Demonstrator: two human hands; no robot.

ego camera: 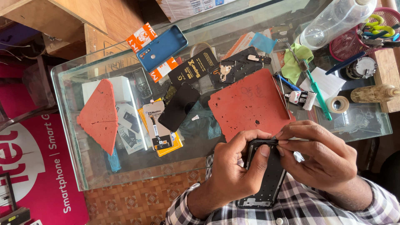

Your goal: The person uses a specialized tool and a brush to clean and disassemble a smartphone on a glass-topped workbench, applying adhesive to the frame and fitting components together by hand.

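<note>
Right, both hands are on a black phone frame point(266, 175), held just off the near edge of the glass table point(71, 125), over the person's checked shirt point(300, 208). The left hand point(233, 171) wraps the frame's left side, its thumb pressed flat across the top end and its fingers curled behind. The right hand point(325, 154) comes in from the other side, thumb and forefinger pinched tight at the frame's top edge; whether something tiny sits between those fingertips, I cannot tell. Just beyond the hands, a red foam mat point(250, 104) lies on the glass, pocked with dark specks. Farther back there's a blue phone cover point(162, 48), a black back panel point(237, 66), a green toothbrush point(318, 93) and a roll of tape point(337, 104). A second red foam piece point(100, 114), kite-shaped, lies well off to the left.
</note>
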